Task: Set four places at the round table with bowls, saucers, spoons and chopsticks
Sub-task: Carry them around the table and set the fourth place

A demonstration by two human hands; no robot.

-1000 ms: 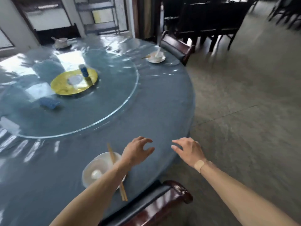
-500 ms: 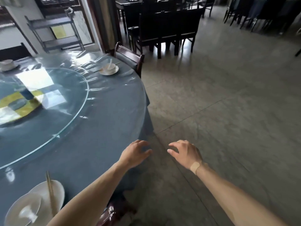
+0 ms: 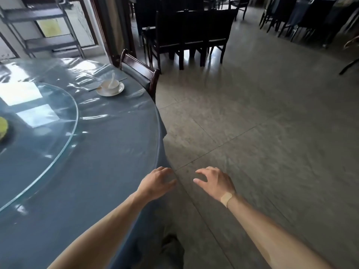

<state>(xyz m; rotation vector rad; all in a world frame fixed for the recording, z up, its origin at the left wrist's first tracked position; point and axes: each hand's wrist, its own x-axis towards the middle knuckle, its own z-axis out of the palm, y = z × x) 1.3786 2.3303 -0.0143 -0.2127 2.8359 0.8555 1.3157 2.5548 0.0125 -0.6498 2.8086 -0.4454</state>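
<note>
The round table (image 3: 108,152) with its blue cloth under clear plastic fills the left side. One laid place lies near its far edge: a white bowl (image 3: 108,86) on a white saucer (image 3: 118,91), a white spoon (image 3: 112,82) standing in the bowl, and dark chopsticks (image 3: 94,88) beside it. My left hand (image 3: 156,183) hovers over the table's near right edge, fingers curled loosely, holding nothing. My right hand (image 3: 214,182), a plaster on its wrist, hangs over the floor, fingers spread and empty.
A glass turntable (image 3: 64,150) covers the table's centre, with a yellow plate (image 3: 3,128) at the left frame edge. A dark wooden chair (image 3: 140,72) stands at the laid place. Dark chairs (image 3: 194,35) and a metal trolley (image 3: 44,30) stand behind. Grey tiled floor (image 3: 262,123) spreads right.
My view has swung right along the table's edge. The near place setting and the chair below me have left the frame. Both hands stay empty in front of me.
</note>
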